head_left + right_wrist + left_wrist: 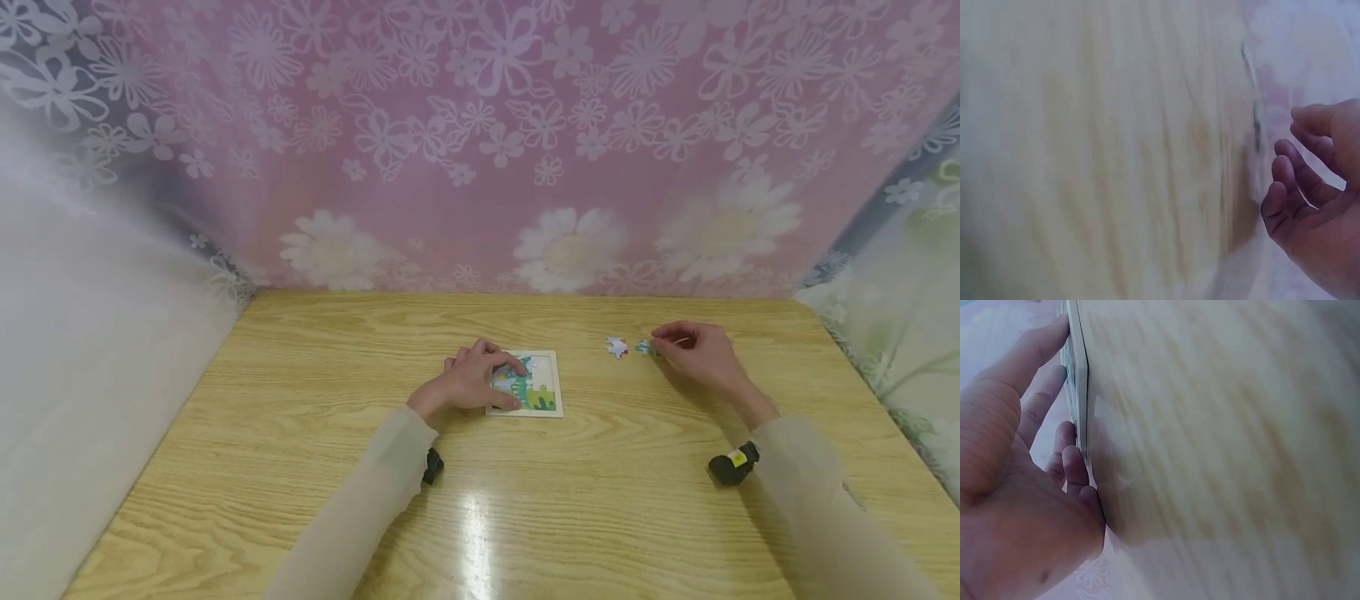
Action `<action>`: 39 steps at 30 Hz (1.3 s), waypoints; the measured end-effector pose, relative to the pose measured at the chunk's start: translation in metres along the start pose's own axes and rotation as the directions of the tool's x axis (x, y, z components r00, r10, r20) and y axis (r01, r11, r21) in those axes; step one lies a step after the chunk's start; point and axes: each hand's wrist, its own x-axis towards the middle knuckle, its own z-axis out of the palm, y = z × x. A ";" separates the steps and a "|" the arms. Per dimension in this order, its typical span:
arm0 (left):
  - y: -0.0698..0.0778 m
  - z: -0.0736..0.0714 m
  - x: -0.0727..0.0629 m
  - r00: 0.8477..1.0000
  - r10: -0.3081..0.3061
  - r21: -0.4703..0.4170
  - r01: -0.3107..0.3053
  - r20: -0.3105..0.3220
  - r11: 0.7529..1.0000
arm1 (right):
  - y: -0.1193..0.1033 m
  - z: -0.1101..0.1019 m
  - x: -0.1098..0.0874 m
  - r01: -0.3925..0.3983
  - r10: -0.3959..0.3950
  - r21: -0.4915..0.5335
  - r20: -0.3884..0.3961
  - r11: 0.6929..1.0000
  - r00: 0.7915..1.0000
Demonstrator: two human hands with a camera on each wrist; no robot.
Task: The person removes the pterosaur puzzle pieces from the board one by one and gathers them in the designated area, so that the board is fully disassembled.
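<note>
A square jigsaw puzzle (pixel 542 400) in a pale frame lies on the table, its picture of green and teal shapes partly filled, with a pale bare area at the upper right. My left hand (pixel 474 377) rests over its left side, thumb and fingers spread and touching it. The left wrist view shows these fingertips along the puzzle's edge (pixel 1082 394). To the right lie a white puzzle piece (pixel 617 347) with red spots and a teal piece (pixel 642 347). My right hand (pixel 697 354) hovers by the teal piece, fingers loosely bent; in the right wrist view its fingertips stand apart from the piece (pixel 1257 125).
The wooden table (pixel 570 517) ends at a pink flowered curtain (pixel 450 167) behind. Pale cloth hangs at the left and right sides. A black wrist camera (pixel 733 465) is strapped under the right sleeve, another (pixel 432 467) at the left wrist.
</note>
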 end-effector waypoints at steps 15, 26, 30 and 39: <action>0.001 0.001 -0.002 1.000 -0.010 -0.008 0.010 0.000 1.000 | -0.053 0.034 -0.024 0.119 -0.124 0.044 0.121 0.992 0.985; 0.001 0.000 -0.002 1.000 -0.023 0.009 0.023 0.004 1.000 | -0.070 0.055 -0.029 0.173 -0.183 0.065 0.189 0.983 0.965; 0.002 0.001 -0.001 1.000 -0.017 0.005 0.017 -0.001 1.000 | -0.076 0.059 -0.029 0.194 -0.204 0.069 0.203 0.979 0.958; 0.002 0.002 0.001 1.000 -0.025 0.018 0.025 -0.006 1.000 | -0.084 0.072 -0.024 0.259 -0.271 0.083 0.241 0.962 0.932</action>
